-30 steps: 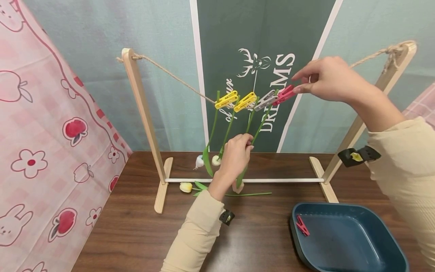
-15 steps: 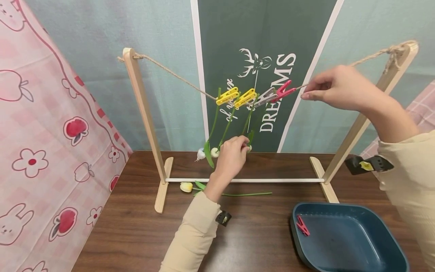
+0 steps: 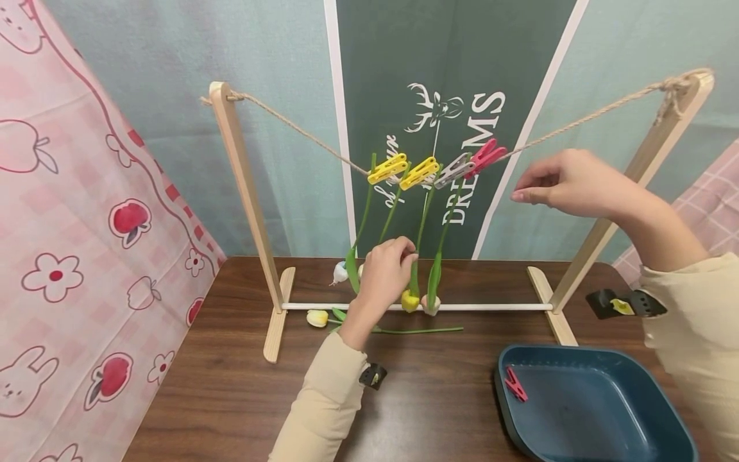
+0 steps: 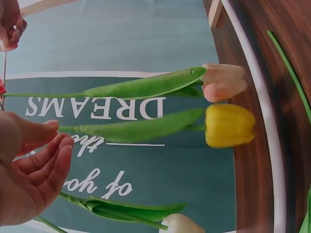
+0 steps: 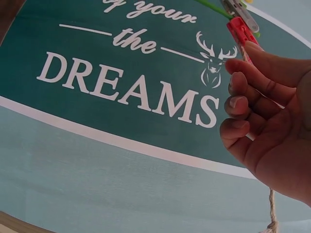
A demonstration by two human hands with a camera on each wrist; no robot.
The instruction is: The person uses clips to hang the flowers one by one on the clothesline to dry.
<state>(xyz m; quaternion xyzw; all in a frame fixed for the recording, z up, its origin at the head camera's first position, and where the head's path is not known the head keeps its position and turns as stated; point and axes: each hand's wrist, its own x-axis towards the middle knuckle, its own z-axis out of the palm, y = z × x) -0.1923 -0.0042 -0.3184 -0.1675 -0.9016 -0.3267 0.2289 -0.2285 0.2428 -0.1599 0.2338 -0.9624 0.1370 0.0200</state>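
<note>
Tulips hang head down from a rope [image 3: 589, 117], their stems held by two yellow clothespins [image 3: 388, 168], a grey clothespin [image 3: 455, 171] and a red clothespin [image 3: 484, 158]. My left hand [image 3: 381, 273] is beside the stem of the yellow tulip [image 4: 229, 126], fingers loosely bent; its fingertips overlap the stem in the left wrist view, without a clear grip. The pinkish tulip [image 4: 223, 82] hangs at the right of the row. To the right of the red clothespin, below the rope, my right hand [image 3: 594, 183] hovers with loosely curled fingers holding nothing.
A wooden stand with a left post [image 3: 245, 192] and a white crossbar [image 3: 491, 307] carries the rope. One white-yellow tulip [image 3: 317, 318] lies on the brown table [image 3: 427, 404]. At the front right sits a dark blue basin [image 3: 629, 369] containing a red clothespin [image 3: 516, 385].
My right hand has let go of the red clothespin and moved right and down. The left hand has drawn slightly left and down, and the pinkish and yellow tulips now hang in view.
</note>
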